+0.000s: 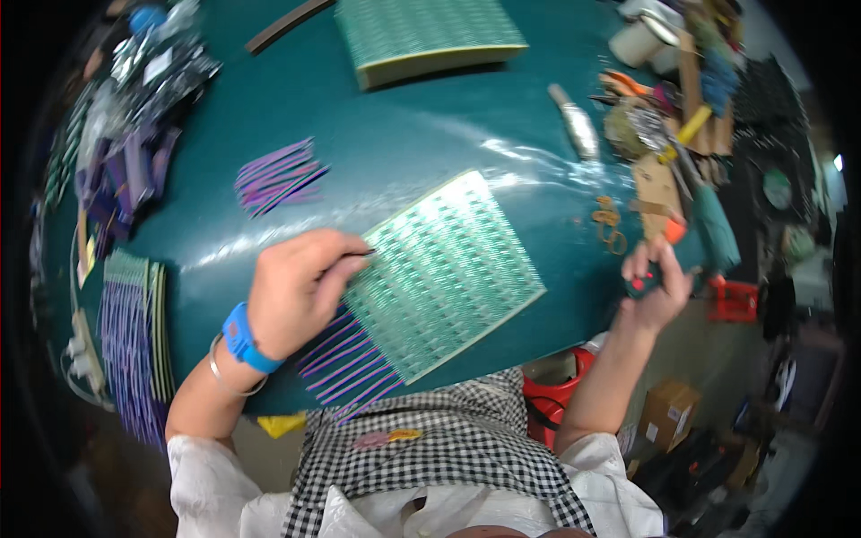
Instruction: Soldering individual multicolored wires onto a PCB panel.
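One green gridded panel (453, 269) lies aslant, near middle of the table (269, 117), purple strips (354, 368) fringing its near left edge. Our left hand (300, 282) is pinching at the left corner; on what, we can't tell. Our right hand (657, 291) curls round a small dark object (639, 286), well to the right. We'd best keep the panel flat and handle the strips singly. Far off, a green stack (430, 36); rightward, tan rings (607, 215) could snag our reach.

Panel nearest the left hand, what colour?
The panel is light green; seen best in head view.
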The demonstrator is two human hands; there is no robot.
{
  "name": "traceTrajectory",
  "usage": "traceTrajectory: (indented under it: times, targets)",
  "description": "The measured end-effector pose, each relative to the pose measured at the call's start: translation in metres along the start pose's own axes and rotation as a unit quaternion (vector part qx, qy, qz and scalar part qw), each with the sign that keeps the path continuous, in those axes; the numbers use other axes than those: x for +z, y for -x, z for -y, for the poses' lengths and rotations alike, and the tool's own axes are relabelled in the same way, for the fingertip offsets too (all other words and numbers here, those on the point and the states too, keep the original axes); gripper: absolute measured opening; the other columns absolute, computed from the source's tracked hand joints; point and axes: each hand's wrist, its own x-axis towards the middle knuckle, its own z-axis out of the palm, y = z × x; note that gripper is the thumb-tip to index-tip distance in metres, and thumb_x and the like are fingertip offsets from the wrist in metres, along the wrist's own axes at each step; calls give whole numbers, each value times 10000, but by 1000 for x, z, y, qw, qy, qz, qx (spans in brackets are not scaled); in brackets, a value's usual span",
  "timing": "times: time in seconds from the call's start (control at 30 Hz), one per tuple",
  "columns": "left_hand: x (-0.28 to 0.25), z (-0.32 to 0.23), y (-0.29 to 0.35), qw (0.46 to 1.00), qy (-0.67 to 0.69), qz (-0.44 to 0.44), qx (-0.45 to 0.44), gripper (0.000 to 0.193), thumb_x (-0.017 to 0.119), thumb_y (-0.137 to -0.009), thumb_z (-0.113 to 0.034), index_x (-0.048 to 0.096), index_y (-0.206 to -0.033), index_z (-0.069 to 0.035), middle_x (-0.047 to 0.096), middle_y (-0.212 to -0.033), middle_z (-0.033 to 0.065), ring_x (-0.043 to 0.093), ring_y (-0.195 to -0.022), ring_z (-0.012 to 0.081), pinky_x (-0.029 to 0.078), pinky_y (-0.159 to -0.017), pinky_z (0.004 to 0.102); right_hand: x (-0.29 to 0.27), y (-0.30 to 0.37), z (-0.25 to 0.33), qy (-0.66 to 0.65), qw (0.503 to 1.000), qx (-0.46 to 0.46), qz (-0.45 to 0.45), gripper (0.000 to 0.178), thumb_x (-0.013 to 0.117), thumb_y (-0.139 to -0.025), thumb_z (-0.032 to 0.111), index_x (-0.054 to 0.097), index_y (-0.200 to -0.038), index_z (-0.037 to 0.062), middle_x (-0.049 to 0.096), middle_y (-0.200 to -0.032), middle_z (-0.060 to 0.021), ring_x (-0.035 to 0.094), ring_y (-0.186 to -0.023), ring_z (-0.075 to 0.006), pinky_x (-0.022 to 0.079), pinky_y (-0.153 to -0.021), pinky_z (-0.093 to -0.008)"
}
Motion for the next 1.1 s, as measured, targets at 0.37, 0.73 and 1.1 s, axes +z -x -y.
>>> traceTrajectory:
  times: [0.37, 0.73, 1.1]
  targets:
    - [14, 27, 34, 988, -118, 6, 95, 327, 692, -688, 78, 693, -999, -23, 615, -848, 87, 638, -736, 247, 530, -610, 341, 31, 77, -39, -64, 959, 88, 263, 645, 713, -796, 260, 459, -1296, -57, 546, -755, -96, 569, -933, -277, 376, -1034, -607]
    - [6, 36, 37, 989, -117, 26, 82, 363, 653, -662, 54, 689, -1020, 2, 591, -880, 100, 599, -748, 258, 516, -636, 356, 36, 110, -21, -29, 954, 140, 262, 627, 742, -793, 242, 479, -1280, -51, 548, -718, -79, 597, -829, -255, 502, -913, -536]
    - [4, 45, 43, 993, -90, 6, 79, 351, 673, -646, 66, 698, -990, 3, 598, -879, 91, 591, -722, 245, 510, -608, 344, 48, 135, 4, 29, 894, 358, 268, 644, 804, -730, 191, 541, -1259, -67, 553, -687, -72, 552, -592, -176, 451, -550, -286]
